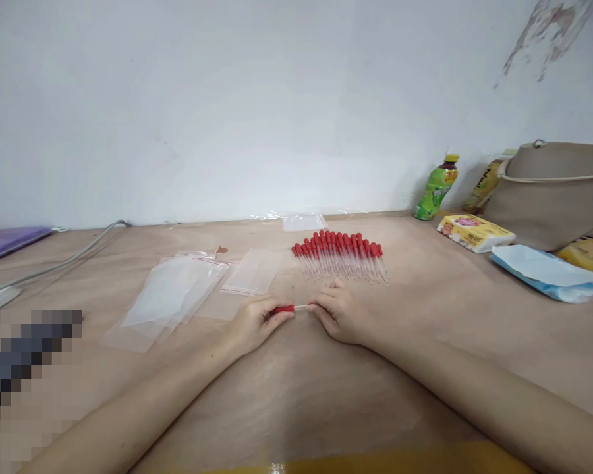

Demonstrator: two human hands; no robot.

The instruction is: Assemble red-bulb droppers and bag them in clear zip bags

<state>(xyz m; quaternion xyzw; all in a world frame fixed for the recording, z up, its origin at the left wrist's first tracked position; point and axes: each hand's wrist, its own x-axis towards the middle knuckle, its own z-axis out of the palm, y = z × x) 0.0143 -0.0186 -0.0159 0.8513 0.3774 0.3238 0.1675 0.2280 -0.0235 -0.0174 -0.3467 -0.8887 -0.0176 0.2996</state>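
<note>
Between my two hands a dropper (300, 307) lies sideways, with a red rubber bulb and a clear glass tube. My left hand (259, 321) is closed around the red bulb. The tube's other end goes into the closed fingers of my right hand (340, 312), which hide its tip. Just beyond my right hand lies a fanned pile of droppers (338, 253), red bulbs toward the wall and clear tubes toward me. Left of my left hand, clear zip bags (170, 293) overlap one another, and a smaller zip bag (252, 271) lies close by.
Near the wall lies another clear bag (304, 222). At the right stand a green drink bottle (435, 189), a yellow tissue pack (476, 232), a blue-white packet (548, 271) and a beige bag (553, 191). A grey cable (86, 249) and a purple folder (12, 241) are at the left.
</note>
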